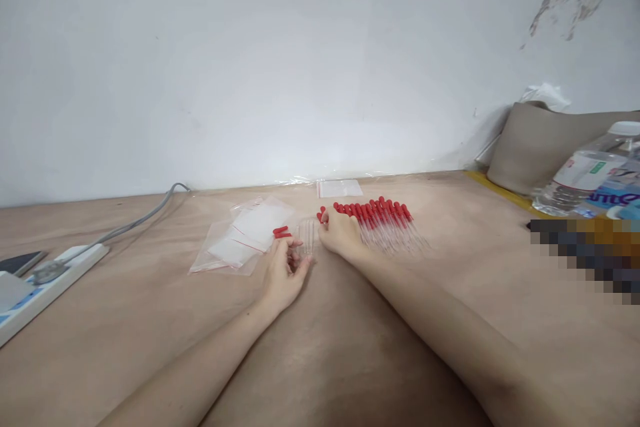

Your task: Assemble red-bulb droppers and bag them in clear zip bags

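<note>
My right hand (341, 232) is closed, its fingertips pinched at a red rubber bulb (319, 217); whether a glass tube is attached is hidden. Beside it lies a row of glass droppers (373, 215), red bulbs toward the wall and thin clear tips toward me. My left hand (287, 273) rests on the table with fingers curled and thumb apart, and nothing shows in its grasp. Just beyond its fingers are loose red rubber bulbs (281, 232). Several clear glass tubes (309, 235) lie side by side between my two hands.
Clear zip bags (245, 237) overlap left of my hands; another small bag (340, 188) lies by the wall. A power strip (75, 273) with a grey cable (145, 213) sits at left. On the right stand a plastic bottle (580, 170) and a beige container (520, 147).
</note>
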`<control>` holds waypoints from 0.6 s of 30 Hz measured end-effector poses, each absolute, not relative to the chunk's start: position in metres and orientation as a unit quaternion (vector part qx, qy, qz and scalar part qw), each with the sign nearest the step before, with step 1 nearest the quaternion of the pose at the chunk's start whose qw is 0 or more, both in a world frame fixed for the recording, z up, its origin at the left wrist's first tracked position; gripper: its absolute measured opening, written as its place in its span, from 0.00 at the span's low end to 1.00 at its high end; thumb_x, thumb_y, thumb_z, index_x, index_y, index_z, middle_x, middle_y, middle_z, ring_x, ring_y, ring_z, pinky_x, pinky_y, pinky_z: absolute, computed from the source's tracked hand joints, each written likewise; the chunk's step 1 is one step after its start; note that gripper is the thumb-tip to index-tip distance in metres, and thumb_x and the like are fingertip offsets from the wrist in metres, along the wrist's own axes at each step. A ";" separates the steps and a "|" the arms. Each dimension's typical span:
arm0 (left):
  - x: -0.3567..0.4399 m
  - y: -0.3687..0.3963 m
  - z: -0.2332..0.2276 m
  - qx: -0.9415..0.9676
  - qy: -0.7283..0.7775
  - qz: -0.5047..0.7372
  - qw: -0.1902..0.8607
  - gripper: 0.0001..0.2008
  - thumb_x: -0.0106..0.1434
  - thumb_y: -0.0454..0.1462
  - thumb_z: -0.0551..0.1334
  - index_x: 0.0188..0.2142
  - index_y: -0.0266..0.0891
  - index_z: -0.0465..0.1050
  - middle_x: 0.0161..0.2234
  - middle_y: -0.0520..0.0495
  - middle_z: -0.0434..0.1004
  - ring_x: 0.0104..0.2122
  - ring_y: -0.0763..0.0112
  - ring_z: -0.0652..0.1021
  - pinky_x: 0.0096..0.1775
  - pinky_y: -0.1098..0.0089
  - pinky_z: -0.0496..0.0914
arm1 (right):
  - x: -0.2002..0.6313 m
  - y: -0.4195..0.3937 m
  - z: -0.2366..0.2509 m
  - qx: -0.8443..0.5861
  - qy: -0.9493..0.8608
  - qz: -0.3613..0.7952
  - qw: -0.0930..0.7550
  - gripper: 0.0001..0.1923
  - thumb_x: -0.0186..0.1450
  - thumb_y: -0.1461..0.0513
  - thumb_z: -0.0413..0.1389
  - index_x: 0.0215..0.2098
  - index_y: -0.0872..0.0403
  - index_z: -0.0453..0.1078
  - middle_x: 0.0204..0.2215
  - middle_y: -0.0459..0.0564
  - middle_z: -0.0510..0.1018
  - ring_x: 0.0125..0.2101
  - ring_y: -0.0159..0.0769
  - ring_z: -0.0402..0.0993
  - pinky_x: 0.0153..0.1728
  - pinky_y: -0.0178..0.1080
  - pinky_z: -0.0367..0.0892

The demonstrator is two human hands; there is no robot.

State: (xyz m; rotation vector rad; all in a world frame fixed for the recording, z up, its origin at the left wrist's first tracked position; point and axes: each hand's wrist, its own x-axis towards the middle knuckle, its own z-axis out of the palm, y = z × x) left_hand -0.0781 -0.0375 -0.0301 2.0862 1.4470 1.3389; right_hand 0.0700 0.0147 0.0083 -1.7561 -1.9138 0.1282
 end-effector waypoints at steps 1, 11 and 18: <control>-0.078 -0.037 -0.031 0.719 0.500 0.464 0.135 0.13 0.54 0.38 0.60 0.39 0.39 0.61 0.28 0.52 0.62 0.26 0.75 0.68 0.25 0.75 0.64 | 0.068 0.017 0.006 -0.658 -0.709 0.039 0.252 0.07 0.57 0.63 0.48 0.34 0.54 0.64 0.29 0.50 0.76 0.33 0.39 0.71 0.35 0.39 0.53; -0.094 -0.025 -0.017 0.706 0.537 0.461 0.034 0.10 0.54 0.37 0.59 0.37 0.38 0.66 0.36 0.45 0.65 0.38 0.64 0.70 0.36 0.64 0.68 | 0.066 0.011 -0.003 -0.631 -0.740 0.019 0.232 0.10 0.59 0.60 0.46 0.32 0.53 0.67 0.27 0.49 0.76 0.31 0.37 0.71 0.37 0.41 0.47; -0.137 0.024 0.002 0.721 0.574 0.386 0.044 0.06 0.53 0.34 0.58 0.32 0.40 0.72 0.34 0.43 0.69 0.34 0.60 0.72 0.37 0.60 0.66 | 0.049 0.011 0.009 -0.657 -0.739 0.034 0.144 0.15 0.58 0.54 0.47 0.31 0.55 0.70 0.30 0.56 0.76 0.32 0.41 0.71 0.38 0.45 0.49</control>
